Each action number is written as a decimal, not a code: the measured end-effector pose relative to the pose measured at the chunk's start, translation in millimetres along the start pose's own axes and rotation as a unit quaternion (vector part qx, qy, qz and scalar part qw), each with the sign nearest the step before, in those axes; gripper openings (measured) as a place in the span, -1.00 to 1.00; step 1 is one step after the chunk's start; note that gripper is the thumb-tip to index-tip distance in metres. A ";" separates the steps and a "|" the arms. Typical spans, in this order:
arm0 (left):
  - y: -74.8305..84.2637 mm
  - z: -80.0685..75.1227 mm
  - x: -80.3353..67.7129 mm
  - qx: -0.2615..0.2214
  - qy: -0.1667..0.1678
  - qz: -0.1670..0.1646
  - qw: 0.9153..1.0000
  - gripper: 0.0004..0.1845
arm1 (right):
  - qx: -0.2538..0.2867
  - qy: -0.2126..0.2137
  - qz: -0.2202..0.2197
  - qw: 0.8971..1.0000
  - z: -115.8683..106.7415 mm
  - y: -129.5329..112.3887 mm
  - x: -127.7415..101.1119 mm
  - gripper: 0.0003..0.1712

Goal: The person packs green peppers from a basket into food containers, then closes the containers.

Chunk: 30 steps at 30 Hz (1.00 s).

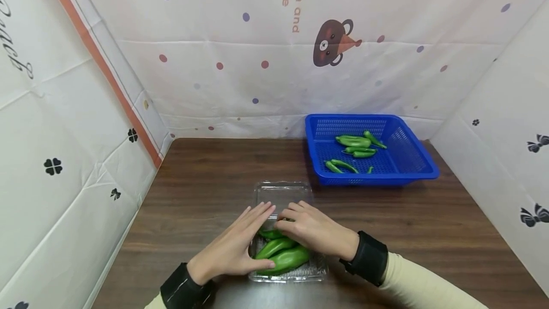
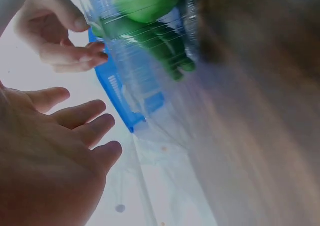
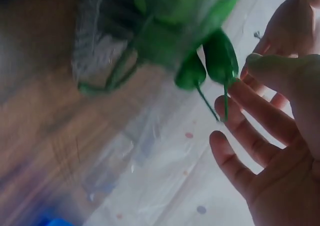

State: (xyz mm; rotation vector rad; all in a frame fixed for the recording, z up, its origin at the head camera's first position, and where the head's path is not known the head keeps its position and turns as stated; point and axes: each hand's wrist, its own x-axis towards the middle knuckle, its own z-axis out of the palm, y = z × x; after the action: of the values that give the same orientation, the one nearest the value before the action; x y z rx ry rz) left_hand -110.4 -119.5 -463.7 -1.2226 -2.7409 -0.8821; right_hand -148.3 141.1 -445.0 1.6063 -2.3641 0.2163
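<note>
So both hands are over a clear plastic clamshell box (image 1: 283,194) sitting near the front edge of the dark wooden table (image 1: 429,223). It's packed with shiny green peppers (image 1: 280,256). The left hand (image 1: 233,247) lies flat, fingers straight, resting on the peppers. The right hand (image 1: 315,230) has loosely bent fingers touching the peppers at the box's middle, not gripping anything. A blue plastic basket (image 1: 411,156) with more green peppers sits well apart, back right.
</note>
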 end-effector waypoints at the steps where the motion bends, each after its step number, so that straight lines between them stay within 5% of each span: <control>1: 0.5 -0.3 3.5 0.001 0.000 0.003 1.000 0.22 | 0.000 0.009 0.001 1.000 -1.9 1.6 -0.4 -0.68; 9: 6.0 -1.8 32.8 0.003 0.013 0.024 1.000 0.16 | 0.013 0.075 0.014 0.997 -20.7 19.3 -6.3 -0.61; 20: 14.1 -1.7 76.8 0.021 0.107 0.018 0.994 0.13 | 0.004 0.136 0.060 0.989 -45.8 60.0 -17.2 -0.50; 30: 19.8 -5.0 114.9 0.032 0.083 0.000 0.996 0.10 | -0.013 0.102 0.143 0.984 -70.9 113.9 -35.7 -0.22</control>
State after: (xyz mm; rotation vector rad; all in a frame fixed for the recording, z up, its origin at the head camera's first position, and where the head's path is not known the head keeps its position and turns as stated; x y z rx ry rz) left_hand -177.6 -33.1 -423.1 -1.0853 -2.6178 -0.8461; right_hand -231.5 234.6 -385.1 1.1648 -2.4141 0.3850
